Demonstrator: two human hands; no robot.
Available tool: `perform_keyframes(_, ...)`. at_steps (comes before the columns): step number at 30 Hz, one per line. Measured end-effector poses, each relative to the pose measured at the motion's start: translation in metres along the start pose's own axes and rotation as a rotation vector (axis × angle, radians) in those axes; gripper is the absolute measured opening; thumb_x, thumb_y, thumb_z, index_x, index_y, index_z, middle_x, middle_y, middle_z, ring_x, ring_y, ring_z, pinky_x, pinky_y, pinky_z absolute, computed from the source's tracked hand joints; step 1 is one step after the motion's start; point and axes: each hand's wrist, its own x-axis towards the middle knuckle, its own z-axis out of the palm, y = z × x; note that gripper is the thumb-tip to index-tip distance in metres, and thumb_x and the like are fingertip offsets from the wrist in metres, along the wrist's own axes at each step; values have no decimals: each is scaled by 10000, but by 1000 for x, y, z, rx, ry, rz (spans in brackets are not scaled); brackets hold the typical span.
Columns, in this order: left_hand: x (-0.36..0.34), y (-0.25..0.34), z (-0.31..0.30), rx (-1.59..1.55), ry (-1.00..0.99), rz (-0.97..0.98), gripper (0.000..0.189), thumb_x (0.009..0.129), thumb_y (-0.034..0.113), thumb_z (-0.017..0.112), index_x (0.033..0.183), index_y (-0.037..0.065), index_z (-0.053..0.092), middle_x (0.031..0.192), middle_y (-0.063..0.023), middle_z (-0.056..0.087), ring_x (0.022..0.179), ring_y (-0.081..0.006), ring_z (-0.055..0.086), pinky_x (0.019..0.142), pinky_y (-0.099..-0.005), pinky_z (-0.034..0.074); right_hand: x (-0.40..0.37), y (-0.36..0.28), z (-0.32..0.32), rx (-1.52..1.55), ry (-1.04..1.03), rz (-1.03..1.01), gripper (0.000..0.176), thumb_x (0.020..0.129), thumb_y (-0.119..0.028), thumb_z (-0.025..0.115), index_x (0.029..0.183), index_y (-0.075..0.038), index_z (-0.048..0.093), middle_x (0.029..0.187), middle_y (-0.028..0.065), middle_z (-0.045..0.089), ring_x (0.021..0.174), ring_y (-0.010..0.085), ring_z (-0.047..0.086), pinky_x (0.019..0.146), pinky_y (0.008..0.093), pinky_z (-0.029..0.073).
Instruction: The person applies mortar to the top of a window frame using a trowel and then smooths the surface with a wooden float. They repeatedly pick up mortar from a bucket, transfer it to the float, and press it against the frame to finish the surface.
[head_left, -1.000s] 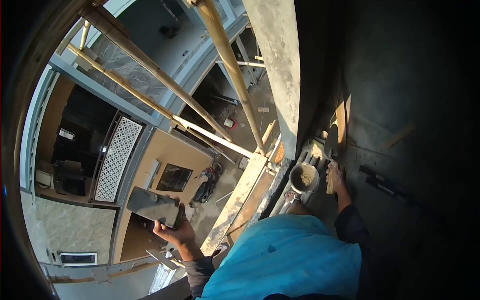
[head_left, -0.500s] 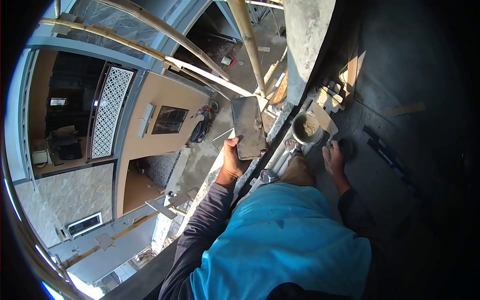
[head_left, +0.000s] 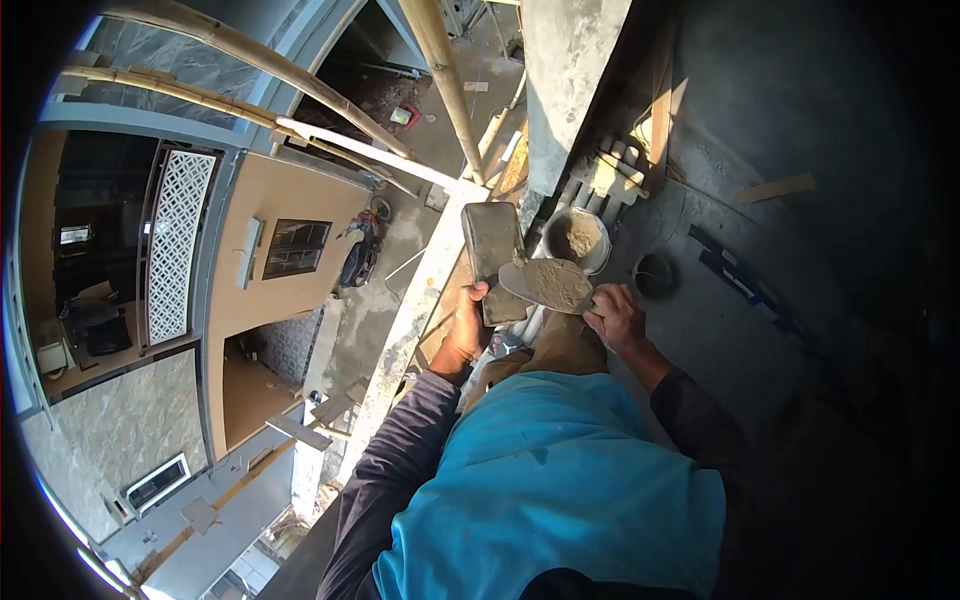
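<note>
A grey rectangular block [head_left: 490,240] is held upright in my left hand [head_left: 462,325], its thumb on the block's near edge. My right hand [head_left: 616,318] is closed round the handle end of a trowel [head_left: 550,284], whose handle is mostly hidden. Grey mortar covers the trowel's blade, which lies across the lower part of the block and overlaps it in view. Just beyond the trowel stands a bucket [head_left: 577,240] with mortar inside.
A dark round bowl [head_left: 655,275] sits on the floor right of the bucket. Farther right lies a long dark level-like bar [head_left: 745,285]. Bamboo poles [head_left: 440,80] cross ahead. A ledge [head_left: 400,345] borders the drop on the left, with a motorcycle below.
My right hand has moved left and brought the mortar-covered trowel from beside the bucket to the block. The view has shifted, and the block stays in my left hand.
</note>
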Motion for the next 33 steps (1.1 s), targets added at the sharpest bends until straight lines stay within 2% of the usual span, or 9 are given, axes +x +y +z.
perform_keyframes(3, 41, -98, -88, 122, 119, -68, 457, 832, 366, 513, 1177, 67, 546, 1120, -92, 614, 1024, -237, 585, 913, -400, 454, -28, 20, 21, 46, -3, 135, 315, 737, -243, 763, 961, -91, 601, 931, 64, 618, 819, 295, 591, 688, 412, 498)
perform_keyframes(13, 61, -199, -121, -163, 150, -388, 551, 866, 282, 490, 1349, 20, 443, 1246, -73, 546, 1102, -195, 525, 983, -312, 393, -77, 230, 254, 180, -494, 1053, 382, 896, -354, 618, 1066, -18, 551, 925, 181, 656, 886, 394, 626, 757, 461, 498)
perform_keyframes(15, 70, -219, -145, -176, 213, -367, 538, 871, 260, 477, 1342, 3, 449, 1256, -87, 540, 1119, -196, 518, 991, -313, 394, -36, 245, 279, 533, -546, 1498, 370, 874, -322, 646, 1069, -21, 556, 902, 203, 660, 865, 393, 639, 756, 450, 513)
perform_keyframes(18, 87, -230, -163, -115, 328, -289, 586, 864, 369, 510, 1310, -7, 466, 1202, -126, 593, 1065, -233, 597, 962, -345, 454, -39, 293, 334, 703, -546, 1455, 359, 853, -283, 675, 1081, -30, 561, 889, 211, 667, 847, 387, 653, 755, 430, 530)
perform_keyframes(20, 96, -240, -172, -104, 325, -226, 592, 873, 358, 507, 1332, -10, 445, 1226, -127, 583, 1094, -239, 586, 985, -345, 442, -56, 309, 358, 2, -576, 845, 338, 855, -250, 677, 1095, -34, 574, 947, 218, 668, 884, 374, 654, 755, 410, 535)
perform_keyframes(22, 108, -249, -176, -207, 354, -213, 472, 882, 253, 479, 1283, 7, 501, 1203, -82, 564, 1102, -196, 516, 984, -316, 389, -40, 267, 335, -145, -574, 833, 337, 874, -260, 657, 1118, -39, 589, 1008, 226, 658, 925, 376, 642, 772, 405, 523)
perform_keyframes(24, 111, -267, -192, -165, 408, -228, 450, 875, 256, 486, 1254, 16, 518, 1176, -78, 571, 1083, -196, 521, 971, -319, 395, -35, 230, 321, 66, -545, 764, 368, 883, -288, 655, 1146, -39, 592, 1054, 188, 658, 952, 329, 647, 798, 383, 518)
perform_keyframes(27, 108, -221, -147, -294, 455, -205, 409, 862, 264, 503, 1196, 31, 543, 1129, -70, 580, 1047, -196, 529, 950, -325, 402, 9, 139, 268, 1035, -735, 1340, 444, 934, -439, 566, 1181, -71, 596, 1028, 39, 665, 857, 158, 627, 763, 314, 510)
perform_keyframes(33, 60, -182, -147, -711, 395, 34, 301, 830, 241, 529, 1083, 79, 511, 1040, -63, 560, 995, -206, 535, 893, -385, 456, 32, 63, 263, 1205, -1001, 1115, 558, 937, -504, 519, 1304, -84, 501, 1160, 94, 623, 910, 190, 630, 742, 332, 520)
